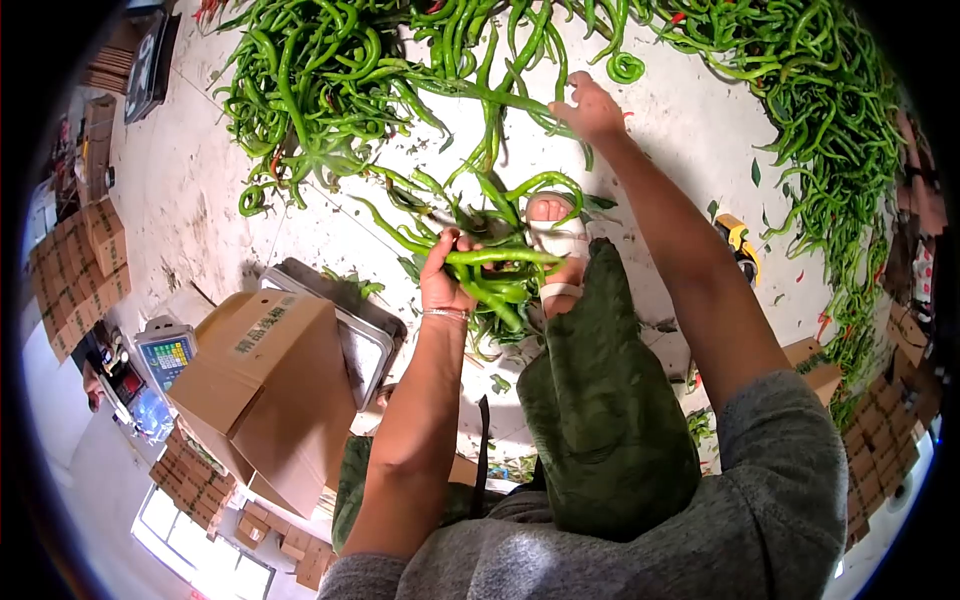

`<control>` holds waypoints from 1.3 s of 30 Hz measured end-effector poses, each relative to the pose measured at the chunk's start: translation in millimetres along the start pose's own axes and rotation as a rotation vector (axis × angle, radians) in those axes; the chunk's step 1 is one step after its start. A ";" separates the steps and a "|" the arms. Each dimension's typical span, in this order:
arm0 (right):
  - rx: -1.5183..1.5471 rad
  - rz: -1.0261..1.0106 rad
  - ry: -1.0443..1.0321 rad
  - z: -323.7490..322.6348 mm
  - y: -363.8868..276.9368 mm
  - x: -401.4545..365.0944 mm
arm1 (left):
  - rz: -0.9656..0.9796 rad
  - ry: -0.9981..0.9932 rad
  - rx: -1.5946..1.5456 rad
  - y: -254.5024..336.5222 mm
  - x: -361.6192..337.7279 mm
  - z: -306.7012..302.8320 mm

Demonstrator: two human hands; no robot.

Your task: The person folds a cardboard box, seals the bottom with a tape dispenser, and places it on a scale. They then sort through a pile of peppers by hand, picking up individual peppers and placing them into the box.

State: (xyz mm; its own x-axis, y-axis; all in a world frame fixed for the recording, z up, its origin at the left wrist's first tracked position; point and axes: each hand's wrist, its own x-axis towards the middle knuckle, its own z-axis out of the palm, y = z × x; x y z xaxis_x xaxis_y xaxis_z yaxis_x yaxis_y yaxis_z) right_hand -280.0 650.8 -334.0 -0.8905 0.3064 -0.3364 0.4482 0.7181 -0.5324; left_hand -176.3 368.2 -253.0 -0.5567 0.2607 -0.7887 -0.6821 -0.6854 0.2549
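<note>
My left hand [447, 278] is closed around a few long green chili peppers [500, 257], low over a small heap beside my sandaled foot [553, 235]. Farther forward, my right hand [592, 110] reaches out above the floor. Its thumb and fingers are at the end of a long green chili pepper [515, 98] and appear to pinch it; the palm side is partly hidden. Ahead and to the left lies a large pile of green chili peppers [300, 90], with strands spreading toward my right hand.
Another long pile of peppers [820, 110] curves down the right side. An open cardboard box [270, 380] stands on a scale [365, 350] at my left, its keypad display [167, 352] beside it. A yellow-black object [738, 245] lies right. Stacked cartons [75, 270] line the left.
</note>
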 end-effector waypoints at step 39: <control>0.351 -0.744 -0.120 1.1 -47.0 -133.9 | -0.014 -0.241 0.009 18.0 -11.1 -11.6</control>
State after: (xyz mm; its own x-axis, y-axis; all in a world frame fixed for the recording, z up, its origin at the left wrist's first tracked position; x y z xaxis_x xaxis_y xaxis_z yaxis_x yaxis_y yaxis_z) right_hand -181.7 575.3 -264.9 -0.9584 -0.2546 0.1291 -0.2381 0.4636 -0.8534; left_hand -177.0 345.1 -246.2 -0.6435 0.4257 -0.6362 -0.6943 -0.6745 0.2510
